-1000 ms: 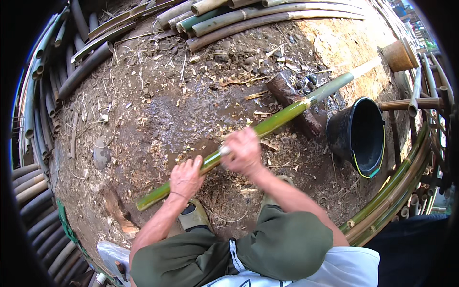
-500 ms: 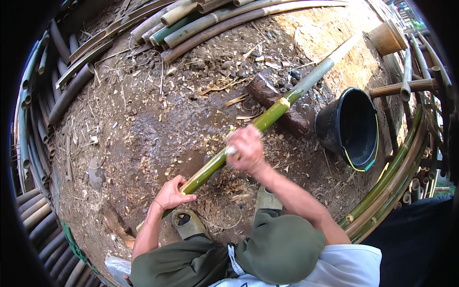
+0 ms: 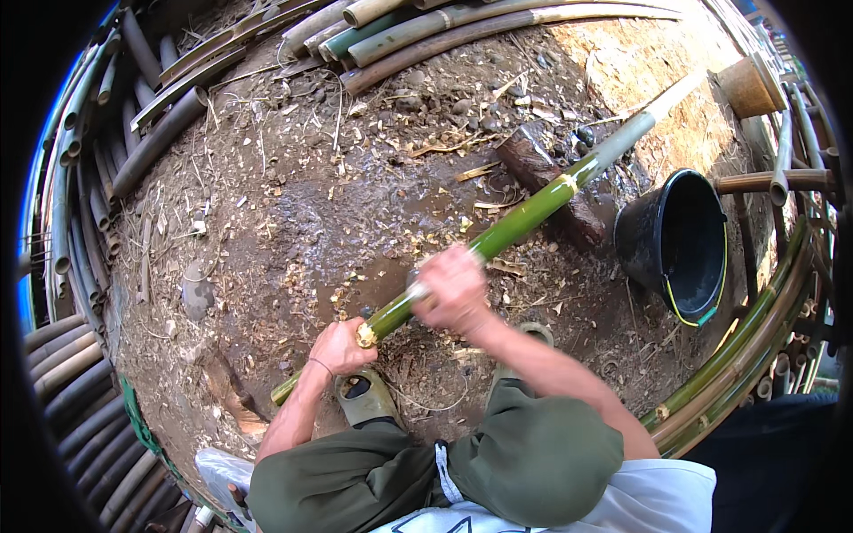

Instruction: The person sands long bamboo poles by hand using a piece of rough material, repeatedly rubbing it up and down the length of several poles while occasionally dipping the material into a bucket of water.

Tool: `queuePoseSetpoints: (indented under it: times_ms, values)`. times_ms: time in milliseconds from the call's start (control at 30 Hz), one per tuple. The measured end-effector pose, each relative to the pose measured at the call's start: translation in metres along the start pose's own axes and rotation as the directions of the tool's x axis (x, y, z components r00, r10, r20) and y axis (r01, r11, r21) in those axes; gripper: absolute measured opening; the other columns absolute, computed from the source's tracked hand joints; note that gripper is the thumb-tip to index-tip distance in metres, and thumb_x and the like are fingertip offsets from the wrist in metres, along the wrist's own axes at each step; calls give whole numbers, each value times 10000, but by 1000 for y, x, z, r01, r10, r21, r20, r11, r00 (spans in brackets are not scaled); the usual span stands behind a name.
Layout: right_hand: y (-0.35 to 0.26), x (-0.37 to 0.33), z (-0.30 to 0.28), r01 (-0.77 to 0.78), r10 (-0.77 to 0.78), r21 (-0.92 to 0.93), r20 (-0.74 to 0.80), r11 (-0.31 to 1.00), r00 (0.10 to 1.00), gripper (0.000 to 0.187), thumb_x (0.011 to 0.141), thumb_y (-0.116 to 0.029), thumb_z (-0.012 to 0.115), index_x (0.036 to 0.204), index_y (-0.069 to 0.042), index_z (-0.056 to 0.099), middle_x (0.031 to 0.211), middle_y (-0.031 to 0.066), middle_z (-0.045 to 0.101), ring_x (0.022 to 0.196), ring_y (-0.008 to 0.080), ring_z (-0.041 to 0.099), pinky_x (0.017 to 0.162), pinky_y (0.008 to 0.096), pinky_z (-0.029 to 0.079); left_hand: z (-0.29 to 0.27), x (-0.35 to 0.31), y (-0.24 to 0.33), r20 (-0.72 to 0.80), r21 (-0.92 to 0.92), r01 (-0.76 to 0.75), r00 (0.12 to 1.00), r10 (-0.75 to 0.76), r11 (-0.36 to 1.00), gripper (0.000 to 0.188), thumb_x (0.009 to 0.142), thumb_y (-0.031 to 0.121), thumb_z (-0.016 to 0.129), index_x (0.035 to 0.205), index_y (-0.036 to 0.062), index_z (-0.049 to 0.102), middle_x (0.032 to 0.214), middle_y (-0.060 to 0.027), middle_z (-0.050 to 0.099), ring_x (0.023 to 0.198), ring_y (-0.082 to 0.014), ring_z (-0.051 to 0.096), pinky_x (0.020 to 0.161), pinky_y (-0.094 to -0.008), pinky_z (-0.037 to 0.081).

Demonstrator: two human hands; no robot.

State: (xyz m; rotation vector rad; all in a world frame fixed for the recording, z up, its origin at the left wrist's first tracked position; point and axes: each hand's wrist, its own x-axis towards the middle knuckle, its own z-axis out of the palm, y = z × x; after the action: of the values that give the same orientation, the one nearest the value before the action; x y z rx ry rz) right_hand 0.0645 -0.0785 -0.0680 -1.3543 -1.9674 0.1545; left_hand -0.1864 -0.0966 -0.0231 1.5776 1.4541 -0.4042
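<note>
A long green bamboo pole (image 3: pixel 524 216) slants from beside my left knee up to the far right, glossy and wet along its middle. My left hand (image 3: pixel 342 345) is closed round its near part, just below a pale, trimmed node ring. Farther up, my right hand (image 3: pixel 451 286) is wrapped over the pole, somewhat blurred by motion. A small pale thing shows under its fingers, too smeared to name. Beyond that hand, the pole crosses over a dark wooden block (image 3: pixel 573 213) on the ground.
To the right a black bucket (image 3: pixel 629 240) with a yellow-green handle lies tipped. Bamboo poles are stacked at the far side (image 3: pixel 498 19), left (image 3: pixel 160 147) and right (image 3: pixel 737 351). A tan stump-like cylinder (image 3: pixel 748 87) stands far right. Wood chips litter the damp soil.
My right hand has shifted down the pole, closer to my left hand. My left hand has turned, its fingers now folded round the pole. The whole view has shifted slightly.
</note>
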Motion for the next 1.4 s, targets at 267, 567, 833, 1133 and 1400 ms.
queuePoseSetpoints:
  times_ms: [267,567,833,1133,1400]
  values:
    - [59,13,-24,172,-173,-52,-15,984,985,65,824,-195,662,813,-147,704,838,39,689,878,223,673,980,497,496,8,4,-36,159,-316,-15,985,68,949,404,726,287,823,1016,38,692,828,-52,717,754,-181,666,732,-347,539]
    - [26,20,-10,64,-66,-90,-16,994,998,56,732,-171,647,690,-161,611,670,46,574,654,212,580,744,390,503,32,-10,-8,-371,85,55,928,-20,995,418,709,335,750,1028,86,645,878,-212,718,854,-425,693,778,-500,555]
    - [88,29,-46,140,-151,-156,-60,978,987,25,778,-181,653,754,-182,658,706,11,642,734,177,627,916,415,472,6,-7,-38,446,-542,256,895,16,801,357,721,222,799,991,7,705,779,-59,699,755,-226,676,744,-375,545]
    - [80,14,-36,-3,0,-164,-19,987,1000,38,773,-164,637,745,-139,635,740,79,607,771,272,614,886,445,473,56,-28,-6,-469,120,-135,866,176,983,578,730,323,749,1233,77,605,1079,-197,690,972,-344,689,856,-446,554]
    - [51,2,-24,153,-153,21,-21,988,988,76,806,-248,651,817,-175,670,814,12,652,797,194,652,1046,467,463,24,-3,-21,135,-349,-61,984,115,935,326,751,261,836,906,33,664,710,-73,692,612,-215,677,610,-366,562]
